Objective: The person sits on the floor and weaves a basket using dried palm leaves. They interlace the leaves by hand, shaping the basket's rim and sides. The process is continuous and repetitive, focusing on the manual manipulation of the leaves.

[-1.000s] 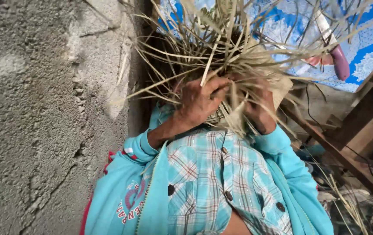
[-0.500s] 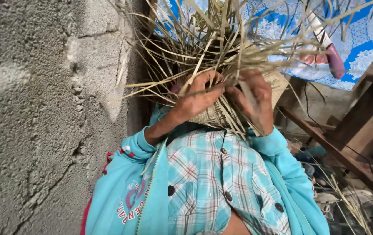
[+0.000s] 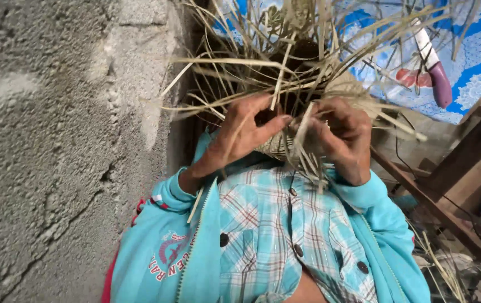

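hiding behind splayed straw strips (image 3: 308, 67), woven piece (image 3: 277, 147)

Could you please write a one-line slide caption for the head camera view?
Left hand and right hand work a woven piece bristling with loose dry strips, beside a rough concrete wall.

Dry, matt straw strips (image 3: 308, 73) are splaying stiffly in pale yellow around a woven straw piece (image 3: 277, 147). Left of the straw strips, a concrete wall (image 3: 55, 140) is showing rough, pitted grey. Below them, a soft cloth jacket (image 3: 195, 247) is lying matt turquoise. Right of them, a knife (image 3: 434, 67) is gleaming with a glossy purple plastic handle.
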